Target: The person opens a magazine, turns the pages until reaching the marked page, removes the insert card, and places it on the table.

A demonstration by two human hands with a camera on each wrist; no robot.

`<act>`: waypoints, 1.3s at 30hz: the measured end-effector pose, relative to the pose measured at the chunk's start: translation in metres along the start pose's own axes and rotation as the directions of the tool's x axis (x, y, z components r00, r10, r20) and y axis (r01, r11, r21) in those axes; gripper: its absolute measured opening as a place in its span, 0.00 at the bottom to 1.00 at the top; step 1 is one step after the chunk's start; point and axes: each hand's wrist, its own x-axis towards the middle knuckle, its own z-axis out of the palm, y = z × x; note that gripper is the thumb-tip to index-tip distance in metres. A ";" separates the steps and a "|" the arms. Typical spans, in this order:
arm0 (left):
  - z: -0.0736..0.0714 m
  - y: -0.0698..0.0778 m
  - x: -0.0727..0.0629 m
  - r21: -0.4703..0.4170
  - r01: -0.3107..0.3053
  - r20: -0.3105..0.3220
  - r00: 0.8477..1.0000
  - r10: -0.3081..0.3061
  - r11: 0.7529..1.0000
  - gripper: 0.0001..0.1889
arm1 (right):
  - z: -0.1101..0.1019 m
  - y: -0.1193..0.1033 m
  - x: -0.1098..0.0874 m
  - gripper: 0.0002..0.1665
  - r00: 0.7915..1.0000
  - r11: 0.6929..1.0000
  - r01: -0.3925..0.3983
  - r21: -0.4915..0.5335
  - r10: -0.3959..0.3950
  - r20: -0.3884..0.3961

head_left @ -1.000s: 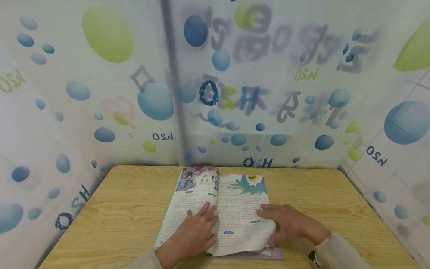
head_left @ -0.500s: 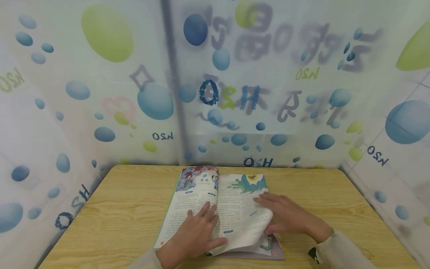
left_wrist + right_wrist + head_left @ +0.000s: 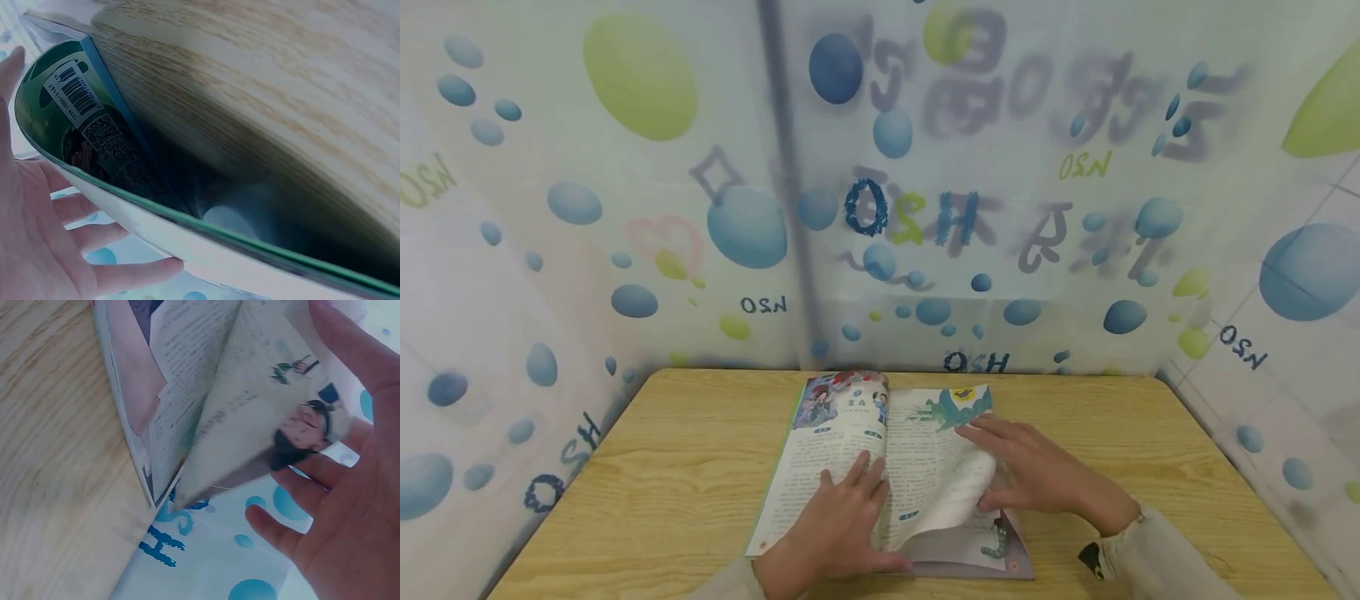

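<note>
An open magazine (image 3: 812, 467) lies on the table, text and coloured drawings on both pages. My left hand (image 3: 835, 533) rests spread on the left page beside the spine, its thumb reaching over the bottom of the right side. On the right, my right hand (image 3: 1037, 475) holds a curled page (image 3: 958, 492) between thumb and fingers. That page's lower corner is lifted towards the spine, baring part of the sheet beneath. In the right wrist view the page's underside (image 3: 244, 419) carries a printed figure. The left wrist view shows the green back cover (image 3: 47, 119) with a barcode.
The wooden table (image 3: 662, 467) extends to both sides of the magazine. A pale curtain (image 3: 1037, 250) printed with blue and green dots and H2O lettering encloses it at the back and both sides.
The right hand has moved up and left, curling the page further over the magazine and uncovering more of the sheet below. The left hand stays put while its thumb has stretched out to the right.
</note>
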 end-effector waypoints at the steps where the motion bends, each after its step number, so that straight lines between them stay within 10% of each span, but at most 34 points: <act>1: 0.000 0.000 0.000 0.004 0.001 0.002 1.000 -0.001 1.000 0.54 | -0.001 0.000 0.000 0.53 1.000 1.000 -0.004 0.003 0.004 0.002; 16: 0.000 -0.005 0.000 0.089 -0.049 -0.053 0.997 0.054 0.995 0.42 | -0.030 0.003 -0.016 0.38 0.977 0.928 -0.205 0.310 0.174 0.127; 27: -0.001 -0.006 0.000 0.121 -0.040 -0.159 0.985 0.059 0.992 0.39 | -0.005 0.012 -0.019 0.59 0.908 0.917 -0.364 0.164 0.311 0.281; 39: -0.001 -0.007 0.002 0.182 -0.045 -0.460 0.879 0.125 0.982 0.55 | 0.025 0.010 -0.018 0.66 0.921 0.971 -0.203 0.124 0.147 0.360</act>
